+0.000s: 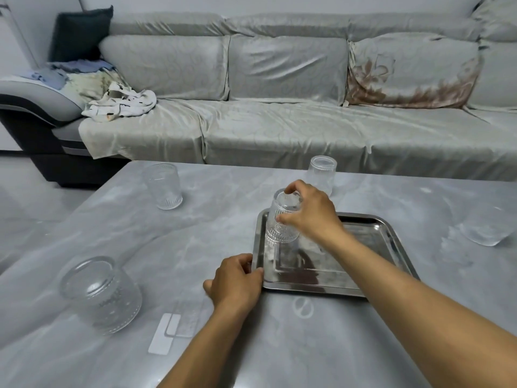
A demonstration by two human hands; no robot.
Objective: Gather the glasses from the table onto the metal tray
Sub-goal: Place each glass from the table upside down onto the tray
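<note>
Curling round inverted glass (pixel 282 222) over metal tray (pixel 372 233), right hand (pixel 312 215)

Grey covered sofa (pixel 279 121) behind marbled table (pixel 140 247); pale floor (pixel 16 197).

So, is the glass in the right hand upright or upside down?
Upside down: the right hand grips the glass with its thick base on top and its mouth facing the metal tray. Contact unclear.

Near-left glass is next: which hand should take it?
Left. The left hand holds the tray at its near-left corner, on the same side as the near-left glass. The right hand grips another glass over the tray and would have to reach across.
</note>
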